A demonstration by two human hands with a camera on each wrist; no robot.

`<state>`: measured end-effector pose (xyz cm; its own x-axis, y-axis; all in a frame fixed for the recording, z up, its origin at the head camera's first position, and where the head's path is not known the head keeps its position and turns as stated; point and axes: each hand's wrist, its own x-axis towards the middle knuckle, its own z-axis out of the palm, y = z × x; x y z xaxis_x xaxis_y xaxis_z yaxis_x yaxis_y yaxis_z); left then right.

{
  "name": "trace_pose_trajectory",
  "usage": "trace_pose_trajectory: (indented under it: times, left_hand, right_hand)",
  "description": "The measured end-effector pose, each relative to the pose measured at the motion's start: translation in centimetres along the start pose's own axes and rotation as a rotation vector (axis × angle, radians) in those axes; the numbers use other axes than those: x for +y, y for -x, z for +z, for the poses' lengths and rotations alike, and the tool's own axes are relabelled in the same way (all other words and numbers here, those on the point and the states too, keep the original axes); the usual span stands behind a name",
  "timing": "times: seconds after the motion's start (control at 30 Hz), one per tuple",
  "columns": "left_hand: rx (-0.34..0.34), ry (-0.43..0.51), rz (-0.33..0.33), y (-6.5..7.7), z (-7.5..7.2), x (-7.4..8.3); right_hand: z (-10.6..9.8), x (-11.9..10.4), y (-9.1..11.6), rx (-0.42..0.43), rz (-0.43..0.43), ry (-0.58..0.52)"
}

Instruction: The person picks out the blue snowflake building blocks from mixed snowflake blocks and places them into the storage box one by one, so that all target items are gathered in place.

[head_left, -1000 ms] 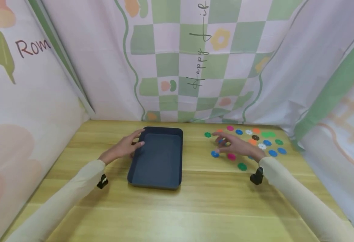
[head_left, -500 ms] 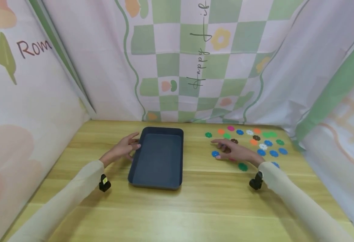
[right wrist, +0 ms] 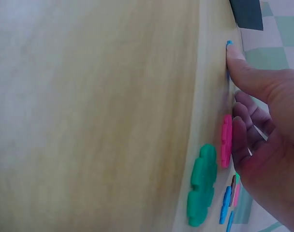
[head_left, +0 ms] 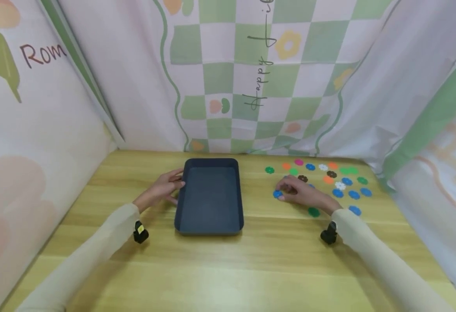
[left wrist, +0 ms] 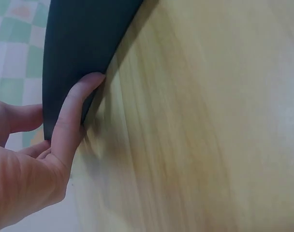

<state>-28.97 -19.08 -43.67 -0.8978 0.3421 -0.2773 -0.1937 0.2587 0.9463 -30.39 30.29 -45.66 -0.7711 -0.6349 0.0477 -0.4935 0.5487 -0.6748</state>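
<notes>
A dark rectangular baking tray (head_left: 211,201) lies on the table left of centre. My left hand (head_left: 161,189) holds its left side: in the left wrist view the thumb (left wrist: 72,113) lies along the outer wall, while the other fingers pass behind the rim. On the right, my right hand (head_left: 302,193) pinches a blue flower-shaped disc (head_left: 277,194) between thumb and fingers, low over the wood. The right wrist view shows a sliver of that disc (right wrist: 229,42) at the thumb tip. A pink disc (right wrist: 227,140) and a green disc (right wrist: 202,186) lie below this hand.
Several more flower-shaped discs in blue, green, orange, white and brown lie scattered at the back right, among them a white disc (head_left: 340,185). Printed curtains (head_left: 251,78) close off the back and sides of the wooden table (head_left: 220,273).
The tray has turned, its near end swinging right, with my left hand moving along at its side. My right hand's thumb and fingers have closed on the blue disc.
</notes>
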Motion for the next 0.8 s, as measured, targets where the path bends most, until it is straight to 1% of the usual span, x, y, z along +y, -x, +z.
trace_pose_trajectory:
  times: [0.13, 0.2, 0.3, 0.4, 0.57, 0.67, 0.73, 0.8]
  left_hand:
    - [0.006, 0.014, -0.014, -0.1, 0.1, 0.3]
    - [0.007, 0.018, -0.025, -0.1, 0.2, 0.4]
    - [0.002, 0.015, -0.020, 0.0, 0.3, 0.5]
    - [0.005, 0.025, -0.030, 0.2, 0.2, 0.3]
    - [0.021, 0.050, -0.062, 0.9, -0.3, -0.2]
    - [0.010, 0.063, -0.050, 1.0, -0.4, -0.2]
    - [-0.007, 0.075, -0.033, 0.9, -0.3, -0.1]
    - [-0.020, 0.084, -0.018, 0.7, 0.0, 0.0]
  right_hand:
    - [0.0, -0.3, 0.1, 0.010, -0.002, 0.023]
    - [0.0, -0.5, 0.1, 0.016, -0.006, 0.052]
    - [-0.1, -1.1, -0.1, 0.019, -0.008, 0.107]
    - [-0.2, -2.0, -0.4, 0.029, 0.027, 0.179]
    - [-0.2, -3.4, -1.3, 0.032, 0.061, 0.246]
    - [-0.3, -4.0, -1.5, 0.047, 0.081, 0.239]
    - [-0.5, -4.2, -1.5, 0.085, 0.102, 0.224]
    - [-0.7, -4.3, -1.4, 0.139, 0.109, 0.179]
